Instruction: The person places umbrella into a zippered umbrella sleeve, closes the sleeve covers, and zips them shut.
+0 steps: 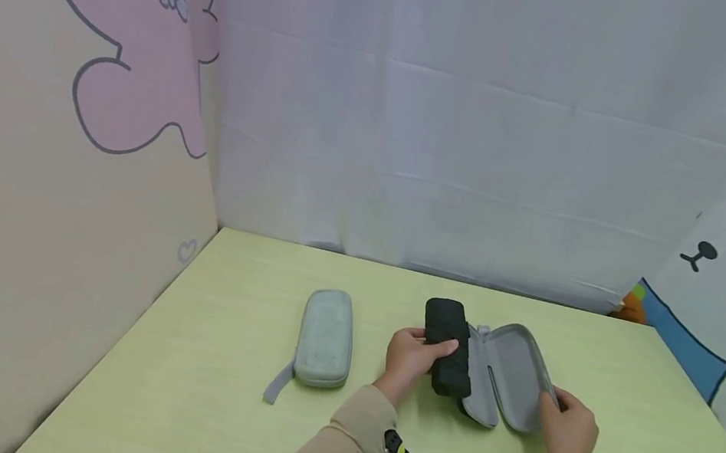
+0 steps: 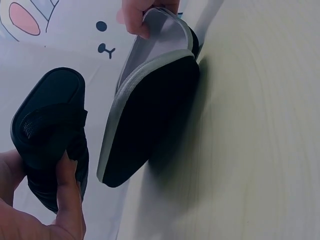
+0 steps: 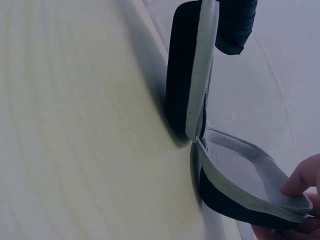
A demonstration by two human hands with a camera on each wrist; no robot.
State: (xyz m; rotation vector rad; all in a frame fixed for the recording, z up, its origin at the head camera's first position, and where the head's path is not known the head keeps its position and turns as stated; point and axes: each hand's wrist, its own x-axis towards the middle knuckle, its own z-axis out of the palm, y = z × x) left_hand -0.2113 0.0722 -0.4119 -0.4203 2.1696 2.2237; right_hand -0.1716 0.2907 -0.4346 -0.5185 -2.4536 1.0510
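Observation:
My left hand point(image 1: 409, 358) grips a black oblong object point(image 1: 447, 335) with rounded ends, thumb on its near face. In the left wrist view a strap crosses this object point(image 2: 52, 112); its exact kind is unclear. Just right of it, a hard zip case point(image 1: 518, 376) stands spread on the table, grey inside and black outside. My right hand point(image 1: 568, 435) pinches the rim of the case's right half, thumb on the inside. The right wrist view shows that half's grey lining point(image 3: 240, 167) bare near the thumb. The black object is held clear of the table, beside the case's left half.
A pale grey-green closed case point(image 1: 326, 337) with a grey strap point(image 1: 279, 383) lies on the yellow table point(image 1: 203, 421), left of my left hand. A white sheet point(image 1: 473, 134) hangs behind the table. Printed panels stand at both sides.

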